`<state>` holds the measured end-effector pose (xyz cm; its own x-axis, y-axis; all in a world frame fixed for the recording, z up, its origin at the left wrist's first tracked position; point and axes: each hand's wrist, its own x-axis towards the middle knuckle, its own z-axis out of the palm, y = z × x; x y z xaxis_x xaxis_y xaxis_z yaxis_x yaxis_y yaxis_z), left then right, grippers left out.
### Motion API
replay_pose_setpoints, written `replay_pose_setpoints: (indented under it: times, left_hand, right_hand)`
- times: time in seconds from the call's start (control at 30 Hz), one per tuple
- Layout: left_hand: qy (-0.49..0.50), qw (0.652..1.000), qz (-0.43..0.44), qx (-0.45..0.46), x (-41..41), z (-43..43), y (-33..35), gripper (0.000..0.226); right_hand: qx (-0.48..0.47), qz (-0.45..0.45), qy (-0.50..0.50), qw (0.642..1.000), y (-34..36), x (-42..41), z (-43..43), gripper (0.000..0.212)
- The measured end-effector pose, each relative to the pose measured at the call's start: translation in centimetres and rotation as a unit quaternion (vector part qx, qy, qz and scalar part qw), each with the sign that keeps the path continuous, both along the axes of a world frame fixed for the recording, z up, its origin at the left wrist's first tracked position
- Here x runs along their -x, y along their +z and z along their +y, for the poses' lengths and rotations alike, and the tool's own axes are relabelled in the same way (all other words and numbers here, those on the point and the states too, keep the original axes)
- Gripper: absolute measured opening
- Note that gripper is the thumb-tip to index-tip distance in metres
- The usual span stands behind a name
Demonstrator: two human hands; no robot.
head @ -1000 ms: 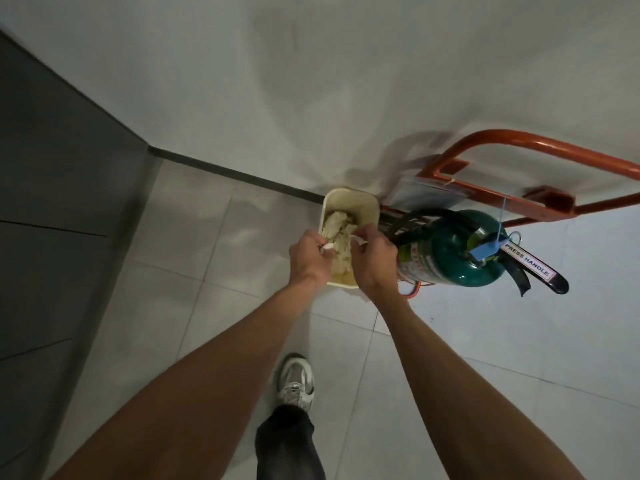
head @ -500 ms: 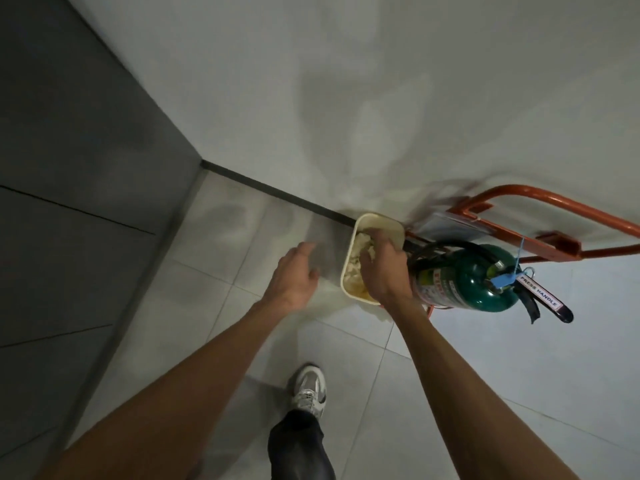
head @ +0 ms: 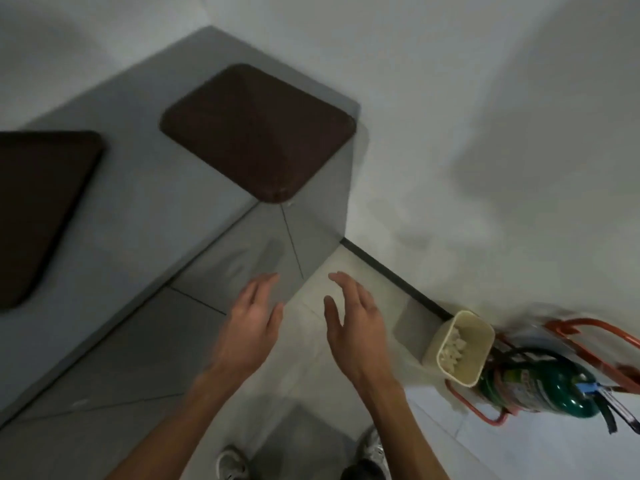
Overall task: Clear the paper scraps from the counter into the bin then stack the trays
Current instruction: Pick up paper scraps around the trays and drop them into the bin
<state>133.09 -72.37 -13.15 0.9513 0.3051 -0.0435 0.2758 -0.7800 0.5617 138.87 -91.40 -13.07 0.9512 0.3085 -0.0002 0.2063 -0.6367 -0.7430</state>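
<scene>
Two dark brown trays lie on the grey counter [head: 145, 188]: one tray [head: 258, 131] near the counter's right corner, the other tray [head: 38, 209] at the left, cut off by the frame edge. A cream bin [head: 459, 346] stands on the floor at the right by the wall, with white paper scraps [head: 452, 348] inside. My left hand [head: 251, 322] and my right hand [head: 356, 320] hover side by side in front of the counter's corner, both empty with fingers spread. A tiny white speck [head: 289, 203] lies by the near tray's corner.
A green fire extinguisher [head: 540, 389] in an orange metal stand [head: 588, 336] sits right of the bin against the white wall. The floor is pale tile. My shoes [head: 230, 464] show at the bottom edge.
Both hands have left the bin, where they were dropping paper scraps, and risen empty. The view has swung left and up, bringing the counter and trays into sight.
</scene>
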Motion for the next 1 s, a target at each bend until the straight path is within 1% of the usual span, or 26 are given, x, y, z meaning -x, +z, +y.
replay_pose_setpoints:
  times: [0.1, 0.2, 0.3, 0.4, 0.57, 0.67, 0.83, 1.0]
  left_hand:
    - [0.038, 0.998, -0.046, -0.028, 5.3, 7.0, 6.1, 0.05]
    - [0.076, 0.993, -0.083, -0.022, 11.2, 13.4, 11.2, 0.046]
    - [0.127, 0.987, -0.099, -0.017, 16.8, 18.8, 14.5, 0.045]
    - [0.189, 0.976, -0.104, -0.005, 23.0, 23.9, 16.9, 0.045]
    - [0.289, 0.951, -0.11, -0.002, 31.9, 29.7, 19.4, 0.045]
    - [0.339, 0.934, -0.114, 0.003, 35.6, 32.4, 20.1, 0.042]
    - [0.407, 0.906, -0.113, -0.003, 39.2, 36.6, 19.8, 0.038]
    - [0.454, 0.884, -0.109, -0.012, 40.2, 40.7, 18.5, 0.033]
  right_hand:
    - [-0.014, -0.032, 0.03, 0.999, 6.1, 3.6, 6.9, 0.037]
    - [-0.025, -0.042, 0.066, 0.997, 11.6, 7.8, 13.2, 0.038]
    - [-0.035, -0.07, 0.098, 0.992, 15.2, 11.2, 18.2, 0.035]
    - [-0.051, -0.074, 0.144, 0.985, 17.9, 14.8, 23.8, 0.034]
    - [-0.057, -0.083, 0.226, 0.969, 20.3, 19.5, 31.7, 0.034]
    - [-0.059, -0.087, 0.269, 0.957, 20.5, 21.5, 35.9, 0.034]
    - [-0.057, -0.075, 0.336, 0.937, 20.0, 23.1, 43.0, 0.034]
    - [-0.041, -0.064, 0.394, 0.916, 19.3, 23.2, 50.0, 0.035]
